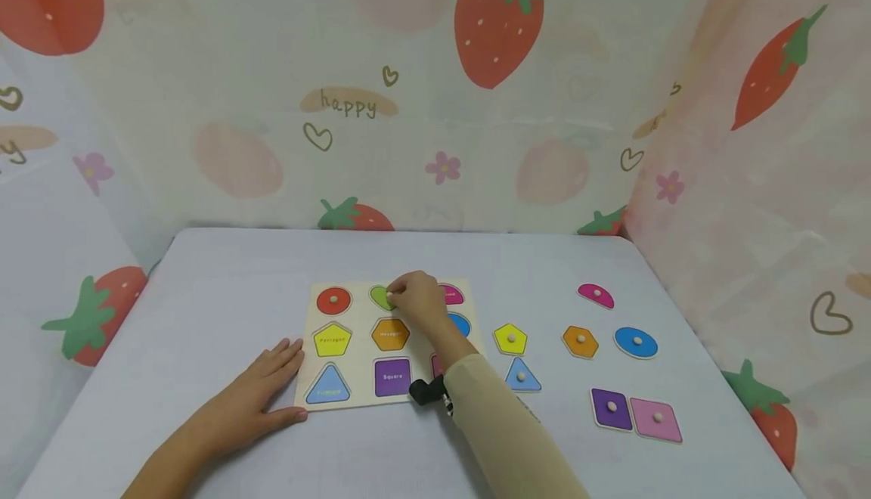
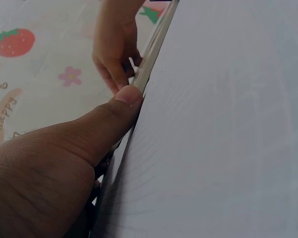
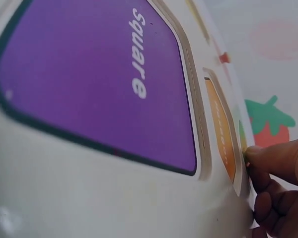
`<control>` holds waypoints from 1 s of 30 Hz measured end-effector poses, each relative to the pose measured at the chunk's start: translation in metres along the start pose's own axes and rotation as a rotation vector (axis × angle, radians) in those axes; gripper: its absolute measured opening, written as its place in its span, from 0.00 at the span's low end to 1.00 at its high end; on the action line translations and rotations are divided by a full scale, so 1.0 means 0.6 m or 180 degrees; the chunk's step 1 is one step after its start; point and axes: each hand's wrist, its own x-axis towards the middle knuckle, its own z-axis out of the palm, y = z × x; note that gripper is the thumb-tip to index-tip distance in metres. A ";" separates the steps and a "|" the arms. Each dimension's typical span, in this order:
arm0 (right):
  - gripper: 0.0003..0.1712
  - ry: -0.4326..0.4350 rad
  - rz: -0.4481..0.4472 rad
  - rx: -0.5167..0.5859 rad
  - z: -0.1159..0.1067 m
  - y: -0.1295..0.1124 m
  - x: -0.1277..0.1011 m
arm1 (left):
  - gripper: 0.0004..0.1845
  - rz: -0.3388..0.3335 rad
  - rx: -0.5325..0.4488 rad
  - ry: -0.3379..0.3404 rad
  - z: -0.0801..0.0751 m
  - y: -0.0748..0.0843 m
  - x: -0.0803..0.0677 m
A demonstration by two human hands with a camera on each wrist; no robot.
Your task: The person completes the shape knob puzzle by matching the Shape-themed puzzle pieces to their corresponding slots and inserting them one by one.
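Note:
A cream shape-puzzle board (image 1: pixel 361 349) lies flat on the table, with a red circle piece (image 1: pixel 333 301) sitting in its top left recess. My right hand (image 1: pixel 422 306) is over the top row and pinches the small knob of a green piece (image 1: pixel 379 297), which looks like a heart and lies at the top middle recess. The hand hides part of it. In the right wrist view the thumb and fingers (image 3: pixel 275 168) meet past the orange hexagon recess (image 3: pixel 221 134). My left hand (image 1: pixel 261 382) rests beside the board's left edge, its thumb (image 2: pixel 129 96) right at that edge.
Knobbed pieces lie loose right of the board: a yellow pentagon (image 1: pixel 510 339), blue triangle (image 1: pixel 522 376), orange hexagon (image 1: pixel 581 342), blue oval (image 1: pixel 636 342), magenta semicircle (image 1: pixel 596 295), purple square (image 1: pixel 611 409) and pink piece (image 1: pixel 655 419). A strawberry-print curtain (image 1: pixel 422 121) stands behind the table.

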 end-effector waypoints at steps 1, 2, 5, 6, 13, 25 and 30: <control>0.06 -0.0017 0.0010 0.0003 0.000 0.000 -0.001 | 0.56 -0.0002 -0.0007 -0.0002 0.000 0.000 -0.001; 0.07 -0.0036 0.0020 0.0013 0.000 0.001 -0.002 | 0.56 0.0000 -0.0007 -0.0002 0.000 0.000 -0.002; 0.08 -0.0104 0.0039 0.0063 0.001 0.002 -0.004 | 0.56 -0.0003 -0.0005 -0.0010 -0.001 0.000 -0.005; 0.08 -0.0126 0.0034 0.0080 0.000 0.003 -0.005 | 0.56 -0.0005 -0.0007 -0.0013 -0.001 0.000 -0.006; 0.11 -0.0178 -0.0128 0.0117 -0.008 0.006 -0.009 | 0.56 0.0008 0.0029 0.0000 -0.004 -0.001 -0.002; 0.14 -0.0278 -0.0367 0.0069 -0.039 0.024 -0.040 | 0.56 0.0001 0.0020 -0.0007 0.000 0.000 0.001; 0.15 -0.0265 -0.0583 -0.0043 -0.064 0.035 -0.057 | 0.57 -0.0005 0.0045 -0.0016 -0.001 0.003 0.002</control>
